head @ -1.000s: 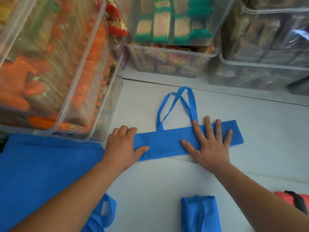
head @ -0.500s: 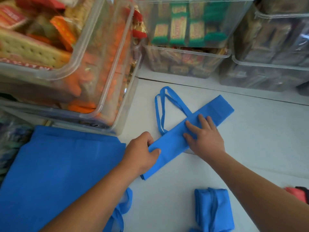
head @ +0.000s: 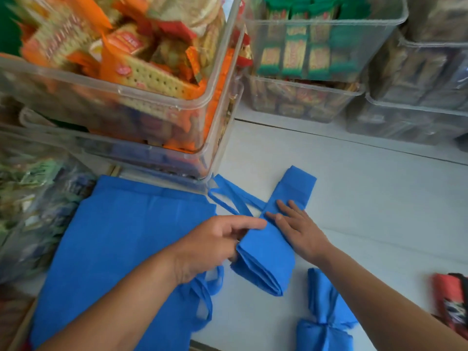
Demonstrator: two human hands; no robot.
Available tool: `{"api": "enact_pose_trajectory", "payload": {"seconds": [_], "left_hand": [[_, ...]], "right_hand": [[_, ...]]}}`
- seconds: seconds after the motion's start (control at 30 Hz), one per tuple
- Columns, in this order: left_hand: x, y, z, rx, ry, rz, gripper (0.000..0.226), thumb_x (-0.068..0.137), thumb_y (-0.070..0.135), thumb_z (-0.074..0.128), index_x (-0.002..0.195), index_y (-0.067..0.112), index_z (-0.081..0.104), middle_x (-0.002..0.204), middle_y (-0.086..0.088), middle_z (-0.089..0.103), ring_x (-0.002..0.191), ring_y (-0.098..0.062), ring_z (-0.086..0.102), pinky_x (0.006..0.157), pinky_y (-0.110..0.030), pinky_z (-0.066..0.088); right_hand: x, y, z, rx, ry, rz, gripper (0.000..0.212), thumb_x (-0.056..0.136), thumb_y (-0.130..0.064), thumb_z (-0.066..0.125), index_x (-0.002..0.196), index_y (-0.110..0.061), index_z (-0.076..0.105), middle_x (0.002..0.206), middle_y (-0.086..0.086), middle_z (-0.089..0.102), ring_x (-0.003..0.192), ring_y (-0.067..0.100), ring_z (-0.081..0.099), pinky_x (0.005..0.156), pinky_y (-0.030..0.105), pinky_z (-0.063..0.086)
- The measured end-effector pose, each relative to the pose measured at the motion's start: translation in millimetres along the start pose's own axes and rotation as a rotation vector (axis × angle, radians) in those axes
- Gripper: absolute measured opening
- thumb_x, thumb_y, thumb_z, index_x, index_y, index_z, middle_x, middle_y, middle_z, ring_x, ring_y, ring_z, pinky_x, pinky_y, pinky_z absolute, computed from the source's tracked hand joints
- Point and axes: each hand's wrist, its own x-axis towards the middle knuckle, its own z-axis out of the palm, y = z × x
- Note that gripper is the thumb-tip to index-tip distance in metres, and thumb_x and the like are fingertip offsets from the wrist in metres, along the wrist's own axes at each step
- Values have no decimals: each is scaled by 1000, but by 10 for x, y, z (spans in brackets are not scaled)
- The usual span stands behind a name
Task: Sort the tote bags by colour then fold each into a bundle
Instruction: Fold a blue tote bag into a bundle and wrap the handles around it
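Tote bag (head: 266,257) edge held by left hand (head: 212,244).

Strip (head: 268,262): blue tote folded into a long narrow band with stacked layers showing at its near end. It lies slantwise on the worktop (head: 367,198), near-left to far-right. The left hand (head: 212,241) grips its near end and the right hand (head: 296,229) lies flat on its middle.
Handles (head: 228,198): two blue loops trailing far-left from the strip.
Flat bag (head: 121,236): blue, unfolded, spread out left of the strip.
Blue bundle (head: 326,307): wrapped, near right.
Red bundle (head: 448,300): right edge, black trim.
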Motion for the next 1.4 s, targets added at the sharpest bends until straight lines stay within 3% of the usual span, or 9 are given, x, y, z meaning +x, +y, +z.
{"api": "enact_pose_trajectory", "payload": {"seconds": [0.17, 0.27, 0.37, 0.57, 0.7, 0.83, 1.0, 1.23, 1.4], "left_hand": [[250, 195, 161, 182, -4, 179, 62, 88, -14, 69, 132, 29, 64, 125, 8, 72, 119, -9, 67, 102, -28, 53], [436, 307, 204, 214, -30, 183, 63, 91, -13, 67, 141, 24, 59, 128, 4, 70, 120, -8, 65, 103, -28, 52], [549, 396, 192, 203, -33, 149, 46, 91, -6, 71, 130, 17, 68, 120, 0, 75, 115, -12, 69, 98, -28, 53], [466, 426, 107, 116, -101, 91, 35, 96, -13, 51, 115, 5, 75, 108, -4, 78, 101, -14, 72, 84, -21, 56], [421, 262, 114, 136, -61, 199, 30, 91, -5, 71, 119, 8, 73, 115, -3, 77, 110, -16, 71, 93, -26, 56], [522, 168, 179, 401, 111, 352, 11, 92, 26, 77, 95, 37, 75, 101, 15, 63, 95, -1, 60, 87, -18, 44], [646, -44, 266, 391, 78, 165, 38, 95, 60, 51, 78, 26, 46, 72, 13, 44, 67, -10, 42, 66, -33, 38], [1139, -332, 273, 736, 408, -18, 47, 102, 60, 39, 74, 23, 35, 67, 3, 50, 69, -26, 54, 67, -46, 49], [1443, -376, 333, 941, 448, -51, 43, 103, 62, 36, 84, 23, 39, 71, 3, 50, 77, -30, 57, 61, -36, 37]], "right_hand": [[-140, 34, -35, 452, -8, 96, 27, 95, -71, 39, 117, -68, 55, 148, -21, 48, 144, 6, 37, 120, 32, 30], [-102, 115, -14, 519, -1, 150, 19, 106, -40, 51, 98, -46, 67, 97, -28, 69, 106, 9, 61, 77, 10, 47], [-60, 76, -90, 569, 35, 172, 26, 106, -47, 43, 94, -41, 66, 78, -31, 70, 87, -2, 65, 70, 8, 46], [-88, -25, -169, 493, -63, 128, 56, 88, -84, 42, 111, -39, 64, 121, -12, 63, 123, 11, 55, 116, 41, 37], [-110, -67, -200, 546, -100, 95, 71, 66, -95, 53, 112, -42, 66, 132, -7, 61, 129, 16, 55, 115, 39, 39], [-144, -40, -173, 464, -57, 34, 24, 93, -30, 67, 112, -31, 52, 104, -14, 57, 97, 7, 58, 89, 27, 46], [-126, -15, -136, 591, -12, 36, 26, 79, -49, 60, 99, -34, 68, 102, -3, 70, 93, 12, 63, 91, 46, 56], [-50, -93, -254, 840, 167, 241, 56, 94, -81, 22, 112, -49, 64, 105, -25, 72, 104, -6, 64, 90, 19, 43], [243, -31, -303, 322, 362, 290, 54, 95, -71, 44, 133, -32, 46, 96, -15, 64, 89, 12, 65, 85, 40, 51]]}}
